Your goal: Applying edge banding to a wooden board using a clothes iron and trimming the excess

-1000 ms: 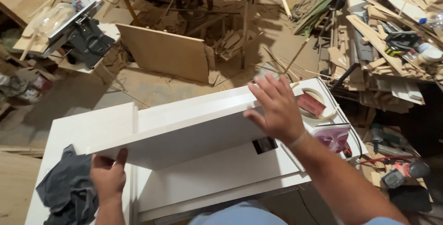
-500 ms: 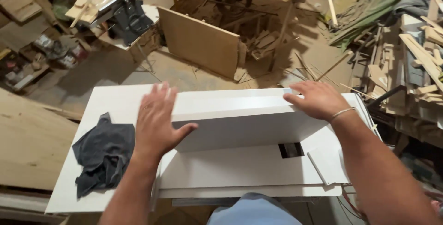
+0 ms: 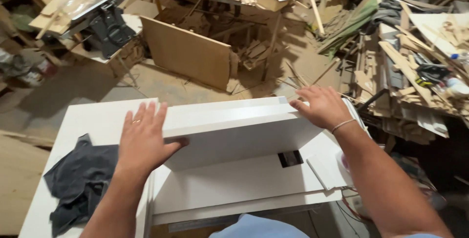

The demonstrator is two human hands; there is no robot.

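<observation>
panel (image 3: 229, 130) (white, upright) under left hand (image 3: 142, 140) and right hand (image 3: 318, 105).

Warm, even indoor light; white panel (image 3: 234, 130) bright, nearly glaring; soft shadows beneath it; edges slightly bent; sharp focus.

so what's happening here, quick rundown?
A person leans over a white worktable in a cluttered wood shop, both hands on a white panel piece that stands up from flat white boards. The left hand lies flat on its left end, thumb hooked over the near face. The right hand presses on its right end. A dark grey rag lies crumpled on the table to the left. Wood offcuts pile up on the right.
</observation>
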